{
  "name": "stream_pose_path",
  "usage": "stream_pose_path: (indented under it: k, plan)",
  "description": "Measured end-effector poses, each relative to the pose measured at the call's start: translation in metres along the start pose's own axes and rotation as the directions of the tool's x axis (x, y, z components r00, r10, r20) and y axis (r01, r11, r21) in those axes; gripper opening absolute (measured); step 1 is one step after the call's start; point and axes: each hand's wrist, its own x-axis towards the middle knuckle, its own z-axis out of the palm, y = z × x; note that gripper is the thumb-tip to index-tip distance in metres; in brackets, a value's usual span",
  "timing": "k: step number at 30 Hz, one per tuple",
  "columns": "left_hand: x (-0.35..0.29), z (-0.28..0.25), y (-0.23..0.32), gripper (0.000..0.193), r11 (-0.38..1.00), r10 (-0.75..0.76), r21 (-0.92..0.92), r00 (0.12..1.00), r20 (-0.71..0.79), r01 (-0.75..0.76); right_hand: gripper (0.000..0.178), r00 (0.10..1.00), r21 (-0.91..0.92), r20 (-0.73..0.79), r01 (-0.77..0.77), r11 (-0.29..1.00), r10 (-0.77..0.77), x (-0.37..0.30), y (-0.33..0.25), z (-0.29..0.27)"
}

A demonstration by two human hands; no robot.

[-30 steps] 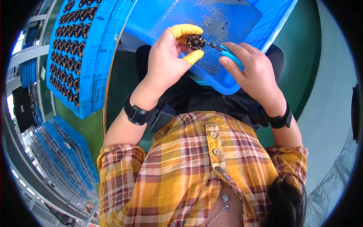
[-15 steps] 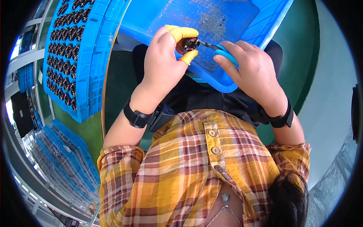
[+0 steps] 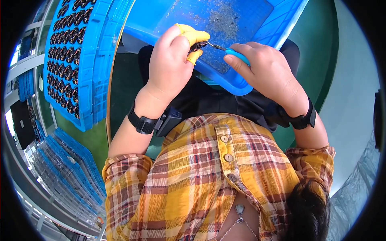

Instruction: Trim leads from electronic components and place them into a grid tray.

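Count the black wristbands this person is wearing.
2: one black wristband around the left wrist, another black wristband around the right wrist. No others show.

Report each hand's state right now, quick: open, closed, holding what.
Left hand: closed, holding a small dark part.
Right hand: closed on a blue-handled tool.

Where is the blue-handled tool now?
Head view, upper middle: the tool sits in the right hand, its tip near the dark part in the left hand.
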Motion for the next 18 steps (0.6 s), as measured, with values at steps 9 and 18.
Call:
stream_pose_path:
  k: [9, 18]
  plan:
    - [-0.008, 0.015, -0.020, 0.027, 0.979, 0.129, 0.151, 0.991, 0.046, -0.134, 0.043, 0.990, -0.135, 0.138, -0.012, 0.991, 0.031, 0.010, 0.003, 0.009]
    - [-0.011, 0.025, -0.033, 0.031, 0.986, 0.004, 0.168, 0.998, 0.058, -0.014, 0.046, 0.951, -0.192, 0.282, -0.076, 0.978, 0.129, 0.026, 0.008, 0.024]
